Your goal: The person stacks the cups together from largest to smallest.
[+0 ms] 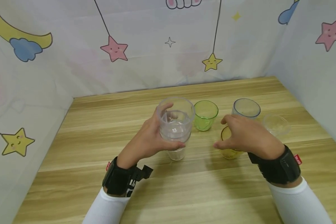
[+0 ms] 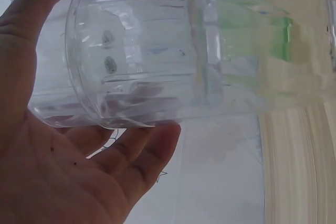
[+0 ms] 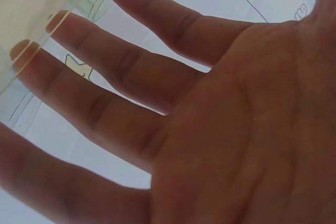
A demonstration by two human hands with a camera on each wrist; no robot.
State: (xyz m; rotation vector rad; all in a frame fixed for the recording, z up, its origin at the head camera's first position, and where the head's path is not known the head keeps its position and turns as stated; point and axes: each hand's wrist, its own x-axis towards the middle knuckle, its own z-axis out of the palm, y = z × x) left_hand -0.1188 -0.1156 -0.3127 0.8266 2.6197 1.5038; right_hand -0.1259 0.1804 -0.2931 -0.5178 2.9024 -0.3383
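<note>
Upright in my left hand point(image 1: 147, 141) is a stack of clear cups point(image 1: 176, 127), with thumb and fingers curled round its upper part. The left wrist view shows the clear cups point(image 2: 152, 51) nested, one rim stepping out beyond another. My right hand point(image 1: 247, 135) is at a yellow cup point(image 1: 231, 153), thumb and forefinger spread apart near its rim and partly hiding it. In the right wrist view the fingers point(image 3: 131, 66) are long and relaxed, two fingertips overlapping a pale rim. A green cup point(image 1: 206, 116) stands just right of the stack.
Behind my right hand stands a blue-rimmed cup point(image 1: 246, 107), its lower part hidden. A low clear cup point(image 1: 277, 124) is to its right. The wooden table point(image 1: 100, 124) meets printed cloth walls point(image 1: 145, 62) at the back and sides.
</note>
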